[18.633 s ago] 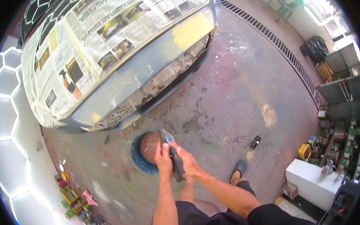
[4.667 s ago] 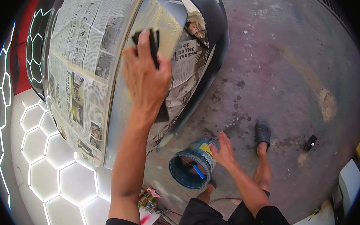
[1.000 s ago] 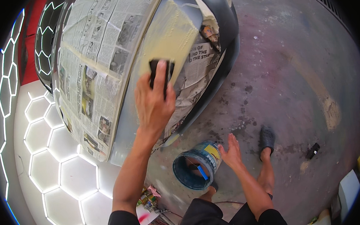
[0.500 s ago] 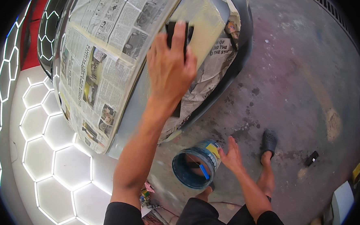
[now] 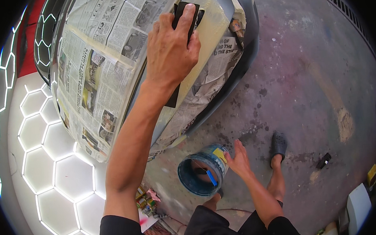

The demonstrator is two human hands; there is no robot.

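Note:
My left hand [image 5: 172, 54] is closed over a long black sanding block [image 5: 173, 99] and holds it against a car panel [image 5: 208, 20] coated in pale yellow. One end of the block shows past my fingertips, the other beside my wrist; the palm covers its middle. The coating looks streaky. Newspaper sheets [image 5: 103, 49] mask the surface left of the panel, and crumpled newspaper [image 5: 211, 80] lines its right side. My right hand [image 5: 240, 160] hangs open, fingers stretched, beside a dark blue bucket [image 5: 184, 171]. Inside the bucket, a blue handle grip [image 5: 212, 178] is visible.
A dark grey bumper edge [image 5: 237, 87] curves around the masked panel. Glowing hexagonal lights [image 5: 73, 168] fill the left side. The stained concrete floor [image 5: 297, 86] has a small black object [image 5: 323, 160] on it. My foot in a dark clog [image 5: 278, 143] stands right of the bucket.
My left hand has slid the sanding block farther up the panel, and the block's near end now shows by my wrist. My right hand stays open beside the bucket.

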